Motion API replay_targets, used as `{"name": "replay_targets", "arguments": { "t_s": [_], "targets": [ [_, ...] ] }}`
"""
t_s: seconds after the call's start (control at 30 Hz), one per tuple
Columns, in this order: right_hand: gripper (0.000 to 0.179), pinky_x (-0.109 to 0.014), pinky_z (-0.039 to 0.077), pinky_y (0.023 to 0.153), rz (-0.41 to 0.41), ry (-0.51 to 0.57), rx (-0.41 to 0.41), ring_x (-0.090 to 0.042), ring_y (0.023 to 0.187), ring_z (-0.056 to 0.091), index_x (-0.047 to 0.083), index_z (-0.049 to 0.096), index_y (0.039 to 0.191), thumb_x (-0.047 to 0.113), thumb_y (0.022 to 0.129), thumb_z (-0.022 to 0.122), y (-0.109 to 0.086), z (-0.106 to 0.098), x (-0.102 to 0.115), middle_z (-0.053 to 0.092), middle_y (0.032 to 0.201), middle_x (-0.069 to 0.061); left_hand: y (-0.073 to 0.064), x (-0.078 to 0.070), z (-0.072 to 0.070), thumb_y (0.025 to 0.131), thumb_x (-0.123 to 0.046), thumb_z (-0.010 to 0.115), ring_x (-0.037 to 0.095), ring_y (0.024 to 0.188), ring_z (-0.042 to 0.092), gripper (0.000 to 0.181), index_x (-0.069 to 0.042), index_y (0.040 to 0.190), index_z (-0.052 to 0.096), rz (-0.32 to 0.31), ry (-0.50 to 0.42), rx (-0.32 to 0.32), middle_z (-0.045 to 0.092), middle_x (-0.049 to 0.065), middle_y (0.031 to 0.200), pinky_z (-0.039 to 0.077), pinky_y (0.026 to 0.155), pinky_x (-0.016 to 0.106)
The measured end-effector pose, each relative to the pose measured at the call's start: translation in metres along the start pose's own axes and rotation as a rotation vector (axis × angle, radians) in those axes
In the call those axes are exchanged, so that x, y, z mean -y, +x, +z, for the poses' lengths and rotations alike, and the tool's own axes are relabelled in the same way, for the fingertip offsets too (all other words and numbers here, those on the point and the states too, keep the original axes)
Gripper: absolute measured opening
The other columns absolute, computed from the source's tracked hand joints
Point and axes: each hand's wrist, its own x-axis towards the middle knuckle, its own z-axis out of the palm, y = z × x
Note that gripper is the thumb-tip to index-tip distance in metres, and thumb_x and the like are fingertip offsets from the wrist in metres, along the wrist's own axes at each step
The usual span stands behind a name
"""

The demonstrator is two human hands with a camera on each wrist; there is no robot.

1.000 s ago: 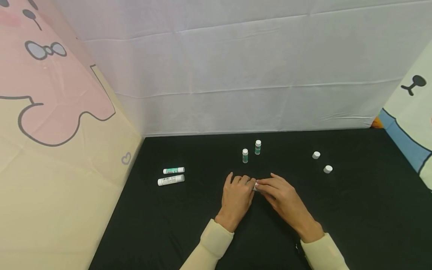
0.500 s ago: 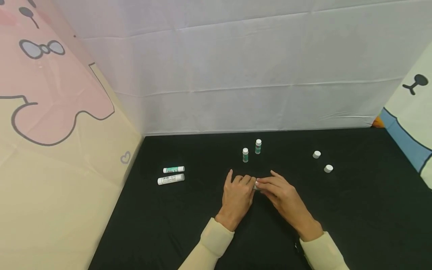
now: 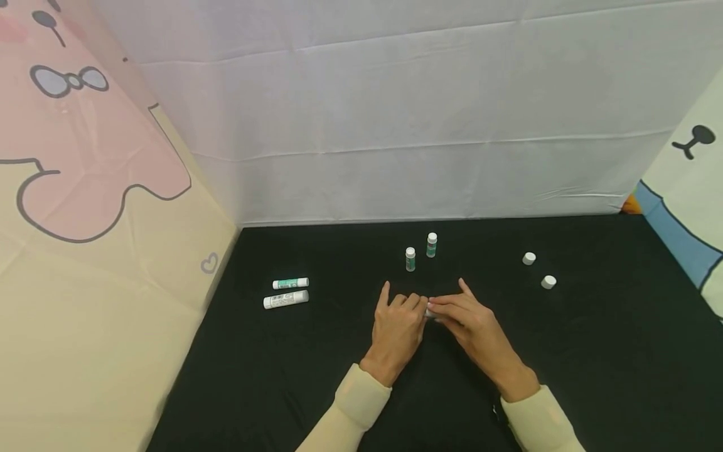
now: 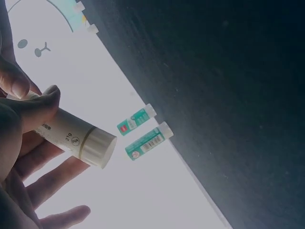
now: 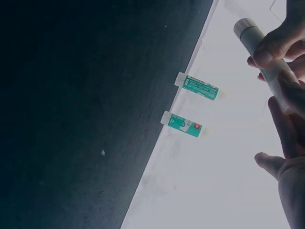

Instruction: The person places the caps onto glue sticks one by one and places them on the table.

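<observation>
Between my hands is a white glue stick (image 4: 71,133) marked 21g, mostly hidden by fingers in the head view. My left hand (image 3: 397,329) grips its barrel, thumb on one side and curled fingers on the other. One finger sticks out straight. My right hand (image 3: 477,329) pinches the opposite end between thumb and fingertips, with one finger raised. In the right wrist view, the glue stick (image 5: 252,40) slants between both thumbs. Beyond the hands, two green-labelled glue sticks, a nearer one (image 3: 410,260) and a farther one (image 3: 432,245), stand upright.
Two glue sticks lie at the left, one green-labelled (image 3: 290,284) and one white (image 3: 286,300). Two small white caps, a farther one (image 3: 529,258) and a nearer one (image 3: 548,282), rest at the right. A white cloth wall (image 3: 361,182) rises behind the black tabletop (image 3: 254,376).
The raised finger of my right hand has lifted a little higher, and its fingertips have shifted slightly on the glue stick. My left hand stays almost in place.
</observation>
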Motion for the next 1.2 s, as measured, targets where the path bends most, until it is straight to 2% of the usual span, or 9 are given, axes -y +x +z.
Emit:
{"name": "replay_targets", "arguments": {
  "t_s": [0.23,0.4,0.6,0.9,1.07,1.2],
  "targets": [
    [0.044,-0.035,0.023,0.129,0.034,-0.016,0.004,-0.028,0.096,0.077,0.000,0.080,0.102,-0.020,0.063,0.088,0.000,0.002,0.002,0.079,0.106,-0.009,0.000,0.000,-0.002,0.091,-0.025,0.084,0.011,0.084,0.073,0.012,-0.018,0.101,0.081,-0.003,0.002,-0.013,0.076,-0.007,0.092,0.052,0.109,0.056],
    [0.048,-0.033,0.024,0.129,0.038,-0.032,-0.002,-0.029,0.096,0.076,-0.002,0.080,0.105,-0.021,0.062,0.089,0.002,0.003,0.004,0.079,0.107,-0.010,0.002,-0.001,-0.005,0.089,-0.025,0.087,0.013,0.089,0.073,0.015,-0.019,0.102,0.082,-0.038,-0.007,-0.026,0.077,-0.007,0.097,0.053,0.107,0.057],
    [0.051,-0.035,0.028,0.128,0.017,-0.053,-0.006,-0.029,0.098,0.075,-0.003,0.079,0.108,-0.022,0.062,0.089,0.006,0.002,0.005,0.078,0.109,-0.011,0.004,-0.001,-0.010,0.086,-0.025,0.090,0.016,0.095,0.074,0.023,-0.020,0.107,0.082,-0.085,-0.010,-0.005,0.078,-0.006,0.104,0.055,0.105,0.055],
    [0.052,-0.038,0.033,0.126,0.006,-0.081,0.008,-0.030,0.100,0.075,-0.001,0.079,0.110,-0.018,0.062,0.091,0.003,0.000,0.004,0.077,0.111,-0.011,0.001,0.000,-0.010,0.084,-0.030,0.092,0.016,0.096,0.074,0.031,-0.021,0.112,0.082,-0.089,0.000,0.037,0.078,-0.005,0.105,0.055,0.106,0.055],
    [0.060,-0.035,0.031,0.127,0.005,-0.089,-0.001,-0.032,0.101,0.074,0.000,0.078,0.113,-0.019,0.058,0.093,0.002,-0.005,0.002,0.077,0.114,-0.012,-0.002,0.004,-0.010,0.081,-0.030,0.094,0.018,0.096,0.075,0.035,-0.019,0.112,0.083,-0.102,0.000,0.048,0.078,-0.003,0.106,0.056,0.104,0.055],
    [0.060,-0.030,0.029,0.127,-0.001,-0.088,-0.002,-0.033,0.101,0.074,0.000,0.078,0.114,-0.018,0.059,0.093,0.002,-0.009,0.000,0.077,0.115,-0.013,-0.005,0.009,-0.010,0.082,-0.029,0.094,0.018,0.095,0.075,0.033,-0.018,0.111,0.083,-0.117,-0.008,0.057,0.078,-0.002,0.105,0.057,0.103,0.053]
  ]
}}
